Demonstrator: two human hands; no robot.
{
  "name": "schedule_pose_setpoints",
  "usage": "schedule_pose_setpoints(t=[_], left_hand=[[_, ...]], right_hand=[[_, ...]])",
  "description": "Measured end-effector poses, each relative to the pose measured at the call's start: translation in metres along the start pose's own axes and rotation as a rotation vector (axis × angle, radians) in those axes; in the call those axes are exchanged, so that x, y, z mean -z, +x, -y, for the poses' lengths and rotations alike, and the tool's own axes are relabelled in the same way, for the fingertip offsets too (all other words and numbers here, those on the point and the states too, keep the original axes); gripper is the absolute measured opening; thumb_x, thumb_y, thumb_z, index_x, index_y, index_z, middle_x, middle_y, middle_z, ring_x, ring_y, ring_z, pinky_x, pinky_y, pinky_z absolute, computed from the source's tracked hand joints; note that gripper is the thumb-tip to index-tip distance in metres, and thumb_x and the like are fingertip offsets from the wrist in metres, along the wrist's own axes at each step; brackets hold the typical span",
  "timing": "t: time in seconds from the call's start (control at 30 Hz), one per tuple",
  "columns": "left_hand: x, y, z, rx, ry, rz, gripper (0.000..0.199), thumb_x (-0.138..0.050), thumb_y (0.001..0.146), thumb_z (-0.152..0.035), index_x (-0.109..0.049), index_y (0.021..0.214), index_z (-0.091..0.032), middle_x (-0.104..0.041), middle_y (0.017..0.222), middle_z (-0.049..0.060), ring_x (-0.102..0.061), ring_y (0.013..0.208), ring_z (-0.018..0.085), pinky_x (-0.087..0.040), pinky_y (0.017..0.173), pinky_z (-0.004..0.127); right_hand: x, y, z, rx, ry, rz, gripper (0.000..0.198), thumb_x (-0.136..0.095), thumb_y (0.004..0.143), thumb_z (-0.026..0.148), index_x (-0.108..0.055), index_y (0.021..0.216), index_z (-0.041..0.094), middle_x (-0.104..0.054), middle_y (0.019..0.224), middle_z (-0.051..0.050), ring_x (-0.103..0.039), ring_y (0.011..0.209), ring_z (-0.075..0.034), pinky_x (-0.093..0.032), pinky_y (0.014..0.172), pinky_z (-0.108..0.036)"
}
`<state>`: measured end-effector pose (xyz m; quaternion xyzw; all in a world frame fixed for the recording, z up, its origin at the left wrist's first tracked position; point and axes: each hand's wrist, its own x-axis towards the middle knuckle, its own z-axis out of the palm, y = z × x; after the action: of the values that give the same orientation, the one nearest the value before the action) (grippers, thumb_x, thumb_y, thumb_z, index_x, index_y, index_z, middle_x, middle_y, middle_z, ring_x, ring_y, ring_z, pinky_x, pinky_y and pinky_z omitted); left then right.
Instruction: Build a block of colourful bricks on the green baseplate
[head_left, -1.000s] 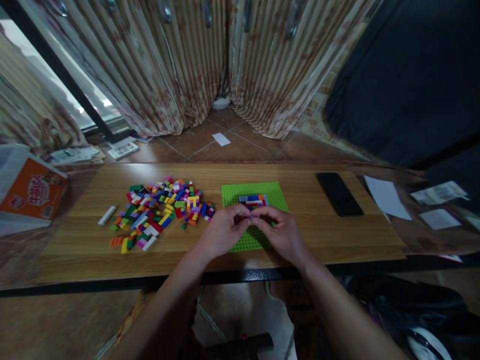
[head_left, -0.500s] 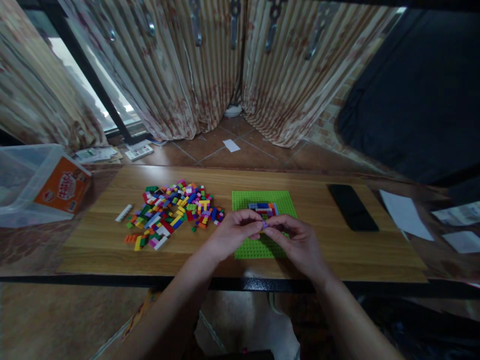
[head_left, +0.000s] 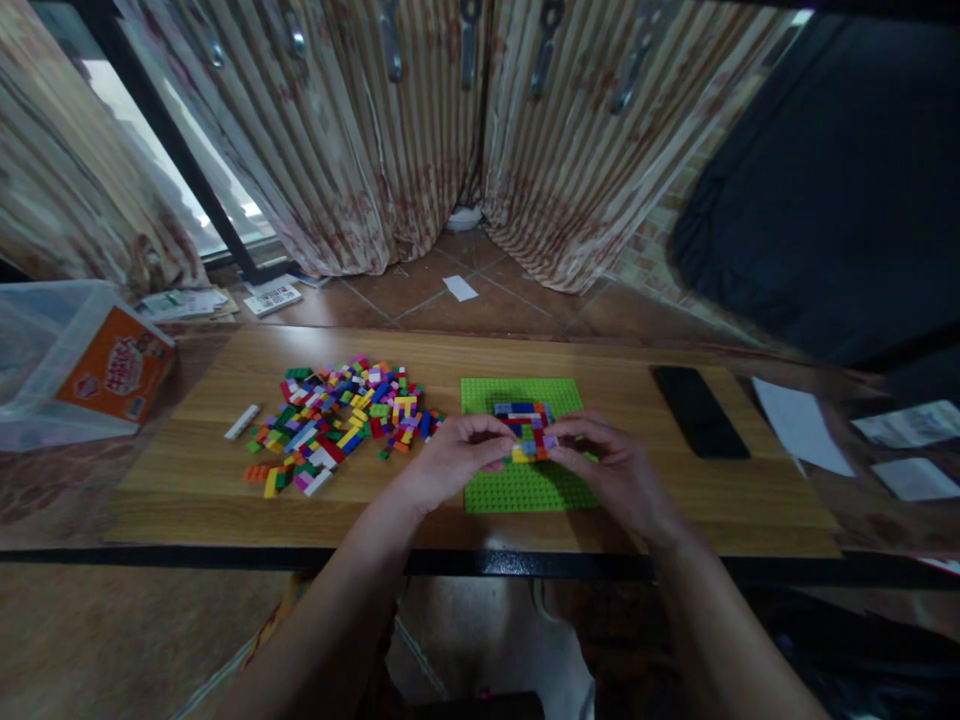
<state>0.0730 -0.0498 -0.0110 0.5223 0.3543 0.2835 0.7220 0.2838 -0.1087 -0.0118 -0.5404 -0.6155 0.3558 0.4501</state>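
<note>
A green studded baseplate [head_left: 525, 492] lies on the table under both hands. On it stands a low build of colored toy bricks [head_left: 528, 440], with blue, red, orange, white and yellow pieces showing. My right hand [head_left: 611, 470] pinches a small purple brick [head_left: 551, 441] between thumb and index finger, at the build's right side. At the left side, my left hand [head_left: 457, 458] has its thumb and forefinger closed together beside the build. What lies between those left fingertips is too small to make out. Parts of the build are covered by the fingers.
Left of the baseplate spreads a heap of loose toy bricks [head_left: 337, 425], with a white bar [head_left: 241, 422] beside it. A black phone [head_left: 699, 412] lies on the table [head_left: 420, 520] to the right. Beyond the left edge stands a clear plastic bin [head_left: 52, 420] with an orange label.
My hands have moved apart. The purple brick, earlier pinched between both hands' fingertips, is now in my right hand at the build's right side. More of the build shows between my hands.
</note>
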Motion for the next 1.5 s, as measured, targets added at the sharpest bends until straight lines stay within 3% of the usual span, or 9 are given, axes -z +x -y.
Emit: schedule_pose_setpoints(t=[0.13,0.3,0.67,0.97,1.2,1.37,1.5], left_hand=[[0.016,0.002,-0.002,-0.022,0.106,-0.127,0.012,-0.068,0.075,-0.025,-0.067,0.078,-0.014,-0.060,0.067,-0.002,-0.052,0.061,0.009,-0.041,0.060,0.022],[0.026,0.002,-0.005,-0.035,0.195,-0.189,0.011,-0.067,0.073,-0.025,-0.065,0.074,-0.014,-0.057,0.062,-0.003,-0.049,0.056,0.008,-0.039,0.056,0.021],[0.023,0.002,-0.004,-0.034,0.235,-0.170,0.015,-0.066,0.074,-0.028,-0.065,0.078,-0.014,-0.059,0.066,-0.002,-0.050,0.059,0.010,-0.039,0.058,0.023],[0.024,0.001,-0.001,-0.044,0.274,-0.164,0.013,-0.064,0.076,-0.027,-0.065,0.079,-0.014,-0.059,0.068,-0.001,-0.051,0.061,0.010,-0.040,0.059,0.023],[0.027,0.002,-0.002,-0.063,0.288,-0.166,0.017,-0.064,0.076,-0.030,-0.065,0.081,-0.013,-0.058,0.068,-0.001,-0.051,0.062,0.011,-0.040,0.060,0.024],[0.029,-0.002,-0.006,-0.060,0.321,-0.168,0.017,-0.062,0.077,-0.031,-0.065,0.079,-0.014,-0.058,0.067,-0.001,-0.051,0.062,0.011,-0.040,0.060,0.024],[0.038,-0.013,-0.011,-0.048,0.441,-0.094,0.022,-0.061,0.079,-0.036,-0.066,0.077,-0.015,-0.058,0.067,-0.001,-0.051,0.063,0.012,-0.041,0.061,0.024]], right_hand=[[0.018,0.000,-0.016,-0.048,-0.157,0.008,0.016,-0.072,0.080,0.039,-0.075,0.092,0.028,-0.062,0.106,-0.004,-0.060,0.099,-0.022,-0.050,0.083,-0.037],[0.019,-0.001,-0.024,-0.060,-0.263,0.097,0.013,-0.069,0.082,0.036,-0.074,0.092,0.029,-0.061,0.111,-0.004,-0.060,0.105,-0.022,-0.047,0.091,-0.041],[0.015,0.001,-0.025,-0.020,-0.316,0.088,0.009,-0.070,0.081,0.031,-0.073,0.089,0.027,-0.061,0.109,-0.004,-0.061,0.103,-0.022,-0.047,0.091,-0.040],[0.015,0.002,-0.025,-0.055,-0.284,0.056,0.019,-0.074,0.077,0.035,-0.071,0.093,0.025,-0.065,0.109,-0.005,-0.063,0.099,-0.022,-0.049,0.081,-0.037],[0.014,0.006,-0.025,-0.226,-0.286,-0.032,0.024,-0.066,0.081,0.043,-0.070,0.089,0.020,-0.072,0.085,-0.005,-0.065,0.076,-0.020,-0.050,0.071,-0.036],[0.008,0.007,-0.026,-0.243,-0.340,-0.036,0.026,-0.070,0.076,0.044,-0.068,0.085,0.020,-0.072,0.083,-0.005,-0.065,0.072,-0.020,-0.049,0.067,-0.035],[0.007,0.008,-0.033,-0.231,-0.366,-0.049,0.029,-0.072,0.074,0.047,-0.068,0.085,0.020,-0.071,0.080,-0.005,-0.063,0.069,-0.019,-0.047,0.065,-0.034]])
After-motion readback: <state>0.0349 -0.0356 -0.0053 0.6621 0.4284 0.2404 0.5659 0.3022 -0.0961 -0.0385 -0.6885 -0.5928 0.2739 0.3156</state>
